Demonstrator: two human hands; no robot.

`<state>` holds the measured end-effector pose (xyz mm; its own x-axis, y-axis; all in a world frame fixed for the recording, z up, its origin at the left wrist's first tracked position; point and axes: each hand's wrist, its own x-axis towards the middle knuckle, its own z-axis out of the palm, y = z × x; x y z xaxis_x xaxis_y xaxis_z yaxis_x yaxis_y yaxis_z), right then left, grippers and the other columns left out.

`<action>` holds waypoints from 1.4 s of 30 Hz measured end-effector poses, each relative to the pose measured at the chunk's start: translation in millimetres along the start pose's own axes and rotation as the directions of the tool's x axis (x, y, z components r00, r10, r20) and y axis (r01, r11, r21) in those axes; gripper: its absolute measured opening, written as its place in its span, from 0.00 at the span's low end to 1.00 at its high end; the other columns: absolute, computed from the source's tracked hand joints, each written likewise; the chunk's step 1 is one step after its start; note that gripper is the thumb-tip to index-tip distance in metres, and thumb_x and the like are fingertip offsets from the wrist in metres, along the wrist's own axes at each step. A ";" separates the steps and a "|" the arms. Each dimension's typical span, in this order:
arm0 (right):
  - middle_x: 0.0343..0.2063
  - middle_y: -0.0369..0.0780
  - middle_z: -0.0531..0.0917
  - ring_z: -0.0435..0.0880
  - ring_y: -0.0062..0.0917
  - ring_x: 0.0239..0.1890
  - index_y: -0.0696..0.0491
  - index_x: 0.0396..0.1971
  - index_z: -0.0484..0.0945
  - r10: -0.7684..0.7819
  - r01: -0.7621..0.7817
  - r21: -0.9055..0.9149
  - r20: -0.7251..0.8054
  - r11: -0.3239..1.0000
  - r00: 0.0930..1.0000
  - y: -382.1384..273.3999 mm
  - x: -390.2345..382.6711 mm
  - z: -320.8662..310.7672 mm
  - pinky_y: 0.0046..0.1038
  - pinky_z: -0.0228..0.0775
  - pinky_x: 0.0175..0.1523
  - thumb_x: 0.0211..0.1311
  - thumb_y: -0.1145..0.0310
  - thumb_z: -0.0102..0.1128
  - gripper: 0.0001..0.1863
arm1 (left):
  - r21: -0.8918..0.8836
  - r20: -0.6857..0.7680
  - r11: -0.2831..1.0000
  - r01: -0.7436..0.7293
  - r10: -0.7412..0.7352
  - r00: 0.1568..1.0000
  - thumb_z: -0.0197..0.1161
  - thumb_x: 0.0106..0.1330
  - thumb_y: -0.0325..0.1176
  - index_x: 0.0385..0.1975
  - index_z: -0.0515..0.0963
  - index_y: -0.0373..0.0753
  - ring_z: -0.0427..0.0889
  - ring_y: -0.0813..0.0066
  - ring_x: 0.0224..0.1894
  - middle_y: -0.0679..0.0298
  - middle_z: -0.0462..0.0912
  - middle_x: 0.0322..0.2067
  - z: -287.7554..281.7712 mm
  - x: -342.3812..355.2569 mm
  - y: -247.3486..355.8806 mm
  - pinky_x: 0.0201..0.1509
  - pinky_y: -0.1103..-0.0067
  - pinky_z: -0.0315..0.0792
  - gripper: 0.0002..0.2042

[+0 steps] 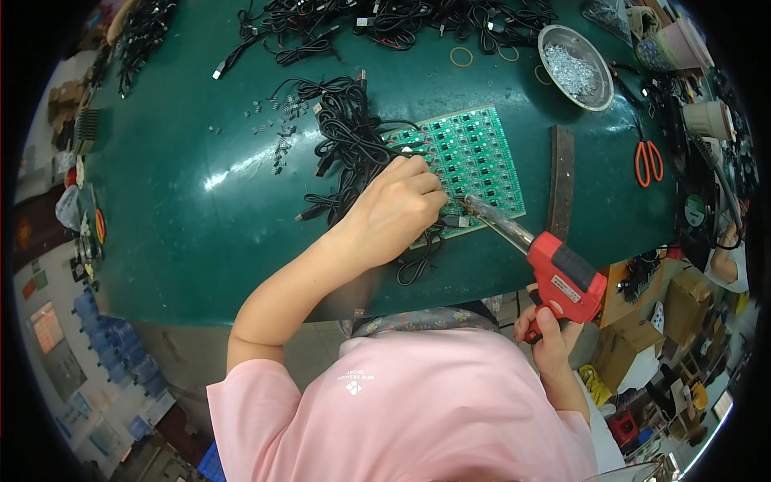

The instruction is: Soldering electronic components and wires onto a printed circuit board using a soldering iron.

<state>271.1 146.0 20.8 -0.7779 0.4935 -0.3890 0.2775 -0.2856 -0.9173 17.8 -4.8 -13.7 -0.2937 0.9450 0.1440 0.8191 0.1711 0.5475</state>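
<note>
A green panel of small circuit boards [486, 153] lies on the green table. Over its left part, my left hand [401, 201] is closed, fingertips down at the board; what they pinch is hidden. My right hand [550, 328] grips the handle of a red and black soldering gun [566, 277]. The gun's metal barrel points up and left, its tip at the board just right of my left fingers. A bundle of black USB cables [353, 140] lies against the panel's left side, several thin wire ends reaching onto it. More black cable [418, 269] loops below my left hand.
Small dark parts [281, 132] are scattered left of the cables. A metal bowl [577, 68] of small clear pieces stands far right. Right of the panel lie a dark strip [560, 181] and orange-handled scissors [648, 163]. More black cables [393, 24] cover the far edge.
</note>
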 end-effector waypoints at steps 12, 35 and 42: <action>0.14 0.44 0.73 0.72 0.26 0.11 0.59 0.49 0.61 -0.012 0.015 -0.060 0.049 0.998 0.999 6.7 1.5 -5.4 0.27 0.68 0.18 0.64 0.63 0.54 0.20 | -0.066 0.026 0.996 -0.053 0.054 0.998 0.65 0.48 0.24 0.30 0.80 0.32 0.74 0.63 0.35 0.60 0.78 0.28 -2.5 5.5 -7.9 0.42 0.72 0.73 0.08; 0.13 0.42 0.73 0.71 0.24 0.12 0.62 0.51 0.62 -0.026 0.029 -0.111 0.029 0.993 0.999 0.0 -0.8 -5.2 0.25 0.66 0.20 0.63 0.60 0.55 0.25 | -0.060 0.007 0.997 -0.049 0.049 0.999 0.64 0.49 0.25 0.28 0.79 0.32 0.73 0.64 0.35 0.61 0.77 0.28 0.3 4.5 -7.2 0.41 0.72 0.72 0.07; 0.13 0.42 0.73 0.71 0.25 0.12 0.60 0.51 0.61 -0.052 0.055 -0.107 0.024 0.993 0.998 -2.2 3.5 -5.1 0.26 0.66 0.19 0.63 0.61 0.54 0.24 | 0.016 0.009 0.998 -0.067 0.067 0.998 0.65 0.48 0.24 0.28 0.80 0.33 0.73 0.65 0.35 0.62 0.76 0.27 0.7 3.5 -3.3 0.44 0.73 0.70 0.07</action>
<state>270.5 152.5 21.0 -0.8048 0.4878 -0.3383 0.2932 -0.1690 -0.9410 14.4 -1.9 -15.6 -0.2339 0.9568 0.1724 0.8447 0.1123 0.5233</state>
